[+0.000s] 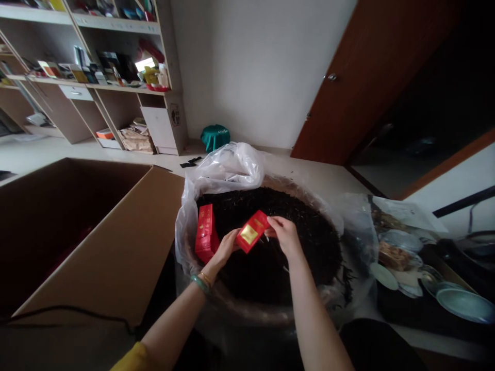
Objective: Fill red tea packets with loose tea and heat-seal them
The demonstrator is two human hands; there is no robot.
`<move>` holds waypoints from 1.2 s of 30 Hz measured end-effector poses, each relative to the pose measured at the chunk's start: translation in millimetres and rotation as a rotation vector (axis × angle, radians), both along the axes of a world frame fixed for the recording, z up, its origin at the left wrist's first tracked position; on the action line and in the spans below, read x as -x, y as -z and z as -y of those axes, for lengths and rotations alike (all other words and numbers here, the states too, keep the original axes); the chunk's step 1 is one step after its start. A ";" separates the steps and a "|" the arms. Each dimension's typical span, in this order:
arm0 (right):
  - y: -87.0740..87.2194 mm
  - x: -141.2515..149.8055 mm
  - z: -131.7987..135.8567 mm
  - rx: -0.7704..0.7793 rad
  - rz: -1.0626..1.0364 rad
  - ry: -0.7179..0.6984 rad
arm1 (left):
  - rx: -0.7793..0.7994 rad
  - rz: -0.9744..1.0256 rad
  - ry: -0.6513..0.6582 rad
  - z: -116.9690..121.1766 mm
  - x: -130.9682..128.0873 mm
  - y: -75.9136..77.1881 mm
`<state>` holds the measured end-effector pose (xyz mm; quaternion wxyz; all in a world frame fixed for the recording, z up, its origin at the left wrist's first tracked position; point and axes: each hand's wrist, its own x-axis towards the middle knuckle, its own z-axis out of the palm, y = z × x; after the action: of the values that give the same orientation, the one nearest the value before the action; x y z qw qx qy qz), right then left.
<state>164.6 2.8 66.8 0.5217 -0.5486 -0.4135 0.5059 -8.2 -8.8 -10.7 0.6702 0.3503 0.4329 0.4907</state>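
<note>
nearest, a yellow sleeve [133, 359] and a green bangle [199, 283] mark the left arm; beyond them, the left hand [225, 248] and the right hand [284, 233] share one red packet [251, 232] with a gold panel; it looks thin and easily creased, so a light pinch at the ends, wrists loose and both hands level in pull, should serve it best; too hard a squeeze could well buckle the middle; the packet lies slanted between the hands, its lower-left end in the left fingers, its upper-right corner between right thumb and fingertips; both grips look nearly closed, parted only by the packet, though how firmly they press i cannot tell; it hangs above dark, dry leaf-like stuff [313, 232] in a round container lined with clear plastic [185, 221]; a red stack [206, 229] stands inside the rim, just beside the left hand; an open cardboard box [127, 242] sits to the left; farther back are a green-covered object [215, 138], shelving [116, 23] and a brown door [359, 77].
</note>
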 end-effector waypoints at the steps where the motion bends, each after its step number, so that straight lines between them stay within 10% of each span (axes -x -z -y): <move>1: -12.1 16.4 1.1 -0.070 -0.087 -0.032 | -0.003 0.012 0.006 0.1 0.0 -0.5; 7: -53.9 96.9 2.2 -0.369 0.005 -0.458 | 0.045 0.070 -0.024 -0.8 4.3 -12.7; 13: 18.6 55.0 -7.8 -0.251 0.391 -0.276 | 0.010 -0.153 0.025 5.2 1.9 -17.2; 19: 81.9 5.4 -1.4 -0.032 0.473 -0.146 | -0.493 -0.954 -0.462 12.4 4.2 -27.2; 22: 91.9 -2.4 -2.4 -0.006 0.503 -0.099 | -0.363 -1.357 -0.563 6.8 14.2 -37.2; 27: 102.3 -0.7 -5.8 -0.091 0.529 -0.113 | -0.083 -1.695 -0.226 -6.7 30.2 -44.0; 36: 108.2 6.2 -1.4 -0.206 0.522 -0.182 | -0.231 -1.699 -0.256 -8.4 37.2 -33.5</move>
<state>158.3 4.3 -41.3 0.4031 -0.5651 -0.6303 0.3477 -45.4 -0.4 22.8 0.0194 0.6125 0.7706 0.1753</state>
